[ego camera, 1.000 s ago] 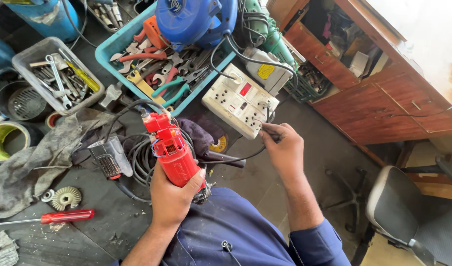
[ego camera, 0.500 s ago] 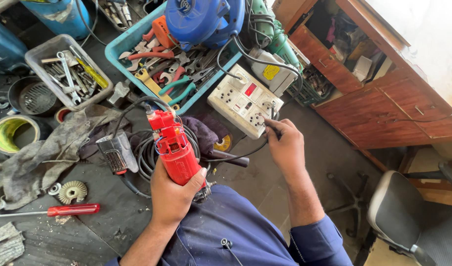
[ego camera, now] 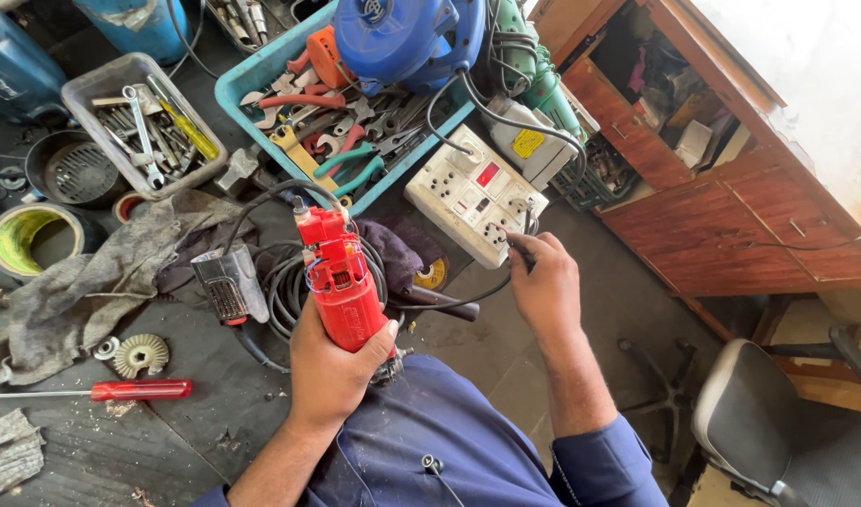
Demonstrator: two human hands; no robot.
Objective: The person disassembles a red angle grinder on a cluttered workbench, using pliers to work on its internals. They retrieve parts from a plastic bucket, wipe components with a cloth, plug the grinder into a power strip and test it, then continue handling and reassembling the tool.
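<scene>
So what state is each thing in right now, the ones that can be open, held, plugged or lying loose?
Red power tool: gripped upright in the left hand.
Black plug: pinched by the right hand at the white socket board; seating unclear.
Red screwdriver: lying loose.
Wooden cabinet: open.
Grey rag: crumpled.

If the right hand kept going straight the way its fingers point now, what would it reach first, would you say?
Most likely the white socket board: the right hand holds a black plug just at its near edge, though how far above it sits is unclear.
</scene>
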